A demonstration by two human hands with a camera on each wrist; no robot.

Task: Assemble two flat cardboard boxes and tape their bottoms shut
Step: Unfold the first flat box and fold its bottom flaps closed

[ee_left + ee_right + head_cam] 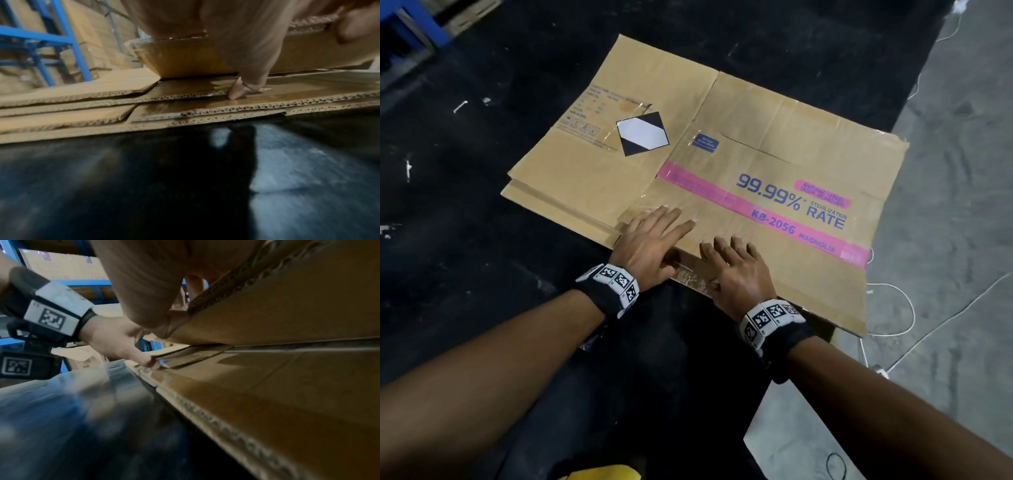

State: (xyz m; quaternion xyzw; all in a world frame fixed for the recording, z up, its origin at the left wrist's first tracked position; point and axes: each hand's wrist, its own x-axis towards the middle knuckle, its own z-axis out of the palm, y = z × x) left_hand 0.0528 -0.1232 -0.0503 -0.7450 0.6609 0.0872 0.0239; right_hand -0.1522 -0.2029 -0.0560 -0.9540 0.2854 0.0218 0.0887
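From the head view, the top flattened box (739,164) lies printed side up on a stack of flat cardboard on the dark floor (465,240), and both hands sit at its near edge: the left hand (650,245) spread with fingers straight on the panel, the right hand (739,270) with fingers lying over the edge, neither clenched. The risk I judge here is picking up more than one sheet — the layers sit tight together. From the left wrist view, the left thumb (240,91) presses on a lower sheet while the near edge of the top box rises above it; several corrugated edges (185,112) are staggered, so a thumb could catch the wrong layer. From the right wrist view, the right thumb (174,321) tucks under the raised flap — a one-sided pull could crease or tear it at the fold.
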